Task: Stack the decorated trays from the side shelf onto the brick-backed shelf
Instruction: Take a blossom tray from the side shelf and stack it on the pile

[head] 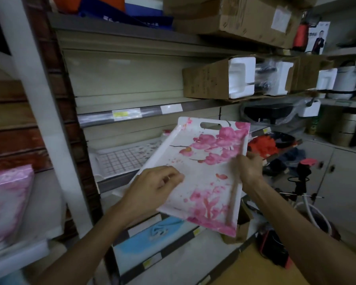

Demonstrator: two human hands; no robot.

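A pink-blossom tray (201, 171) is held tilted in mid-air between shelves, the left hand (152, 186) curled over its left rim and the right hand (248, 168) clamped on its right rim, so the carrying step is judged underway, with lowering flat onto the brick-backed shelf (39, 206) called for next.

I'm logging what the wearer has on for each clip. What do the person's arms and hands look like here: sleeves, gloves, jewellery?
Both forearms are bare as far as the frame shows, with no sleeves in view. The left hand and the right hand wear no gloves. No watch or wristband shows. A small glint on one left finger might be a ring, but it is too blurred to tell.
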